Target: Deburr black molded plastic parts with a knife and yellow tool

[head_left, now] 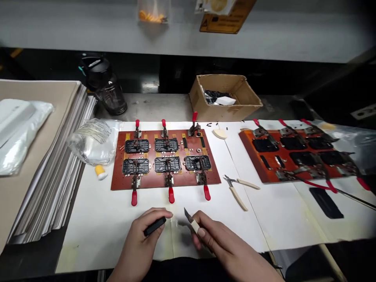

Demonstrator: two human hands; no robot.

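Note:
My left hand [147,231] grips a small black plastic part [154,226], seen along its edge, between thumb and fingers. In my right hand [213,237] is a craft knife [194,224] with a pale handle, its blade pointing up and away toward the left. A gap separates blade and part. Beyond my hands lies a red-brown fixture board [117,182] with red-handled toggle clamps. Several black plastic housings [136,166] sit under the clamps; the top right spot holds no housing and its clamp handle stands up. Side cutters [237,190] lie splayed on the white sheet, right of the board.
A second clamp board [258,172] stands at right, with a flat black part [326,202] in front. Behind are a cardboard box [226,113] and a dark bottle [110,94]. Left are a paper stack [58,184], a plastic bag [94,141] and a yellow-white cap [100,172].

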